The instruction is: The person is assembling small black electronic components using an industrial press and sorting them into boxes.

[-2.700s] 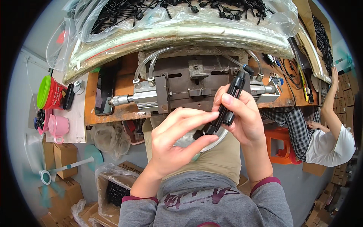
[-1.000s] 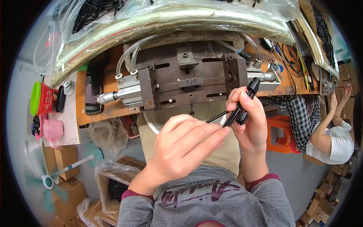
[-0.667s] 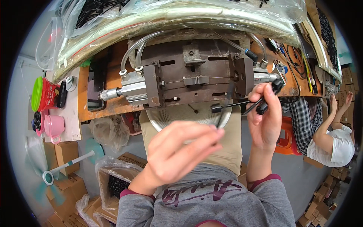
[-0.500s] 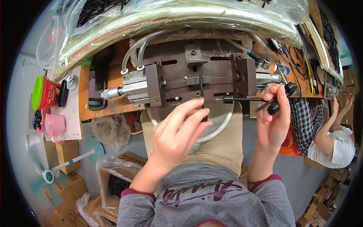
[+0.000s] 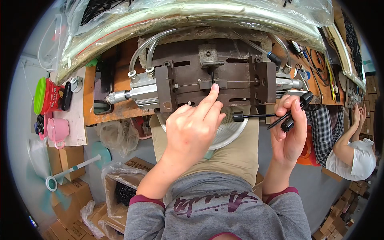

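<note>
My left hand (image 5: 191,130) is in front of the dark metal fixture (image 5: 236,72), its index finger stretched out and the others loosely bent. That fingertip touches the near end of a thin black rod (image 5: 213,75), which lies at the middle of the fixture, under a bolted metal block (image 5: 208,54) and over a small clamp block (image 5: 205,85). To the right, my right hand (image 5: 289,134) is closed on a few black plastic rods (image 5: 258,115) with ribbed, knob-like ends. One points left toward my left hand; the others tilt across the fingers.
Air cylinders (image 5: 145,94) with clear hoses flank the fixture. A mesh basket (image 5: 228,134) rests on my lap below it. Plastic-wrapped material (image 5: 192,18) lines the back. A phone (image 5: 103,90) and a pink cup (image 5: 58,130) are at left; a co-worker's white sleeve (image 5: 354,160) is at right.
My left hand has moved up, its index finger now reaching the fixture. The black rod that stuck out toward me has gone farther in. The right hand has lowered slightly with its rods.
</note>
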{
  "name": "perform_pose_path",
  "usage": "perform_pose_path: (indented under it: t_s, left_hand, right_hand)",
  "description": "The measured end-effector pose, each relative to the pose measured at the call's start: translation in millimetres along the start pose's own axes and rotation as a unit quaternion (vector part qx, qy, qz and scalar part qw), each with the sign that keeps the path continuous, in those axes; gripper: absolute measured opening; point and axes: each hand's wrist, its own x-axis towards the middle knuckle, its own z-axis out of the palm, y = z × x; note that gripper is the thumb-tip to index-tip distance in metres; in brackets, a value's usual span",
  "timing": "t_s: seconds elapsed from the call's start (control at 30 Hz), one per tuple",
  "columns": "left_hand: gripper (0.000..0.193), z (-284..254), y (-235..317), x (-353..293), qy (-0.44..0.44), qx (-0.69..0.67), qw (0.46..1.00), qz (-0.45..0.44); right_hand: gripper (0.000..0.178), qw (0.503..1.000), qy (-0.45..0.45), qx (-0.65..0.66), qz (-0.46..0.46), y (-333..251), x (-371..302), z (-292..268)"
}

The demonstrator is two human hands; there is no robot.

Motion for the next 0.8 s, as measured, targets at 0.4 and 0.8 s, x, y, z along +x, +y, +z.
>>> perform_pose_path:
  t_s: [0.4, 0.8]
  left_hand:
    - [0.044, -40, 8, -8, -0.082, -0.444, 0.890, -0.061]
    - [0.030, -1, 0, -14, 0.059, -0.079, 0.995, 0.008]
  right_hand:
    - [0.025, 0.990, -0.060, 0.053, 0.113, 3, -4, 3]
    - [0.023, 0.989, -0.059, -0.118, -0.070, 3, -3, 2]
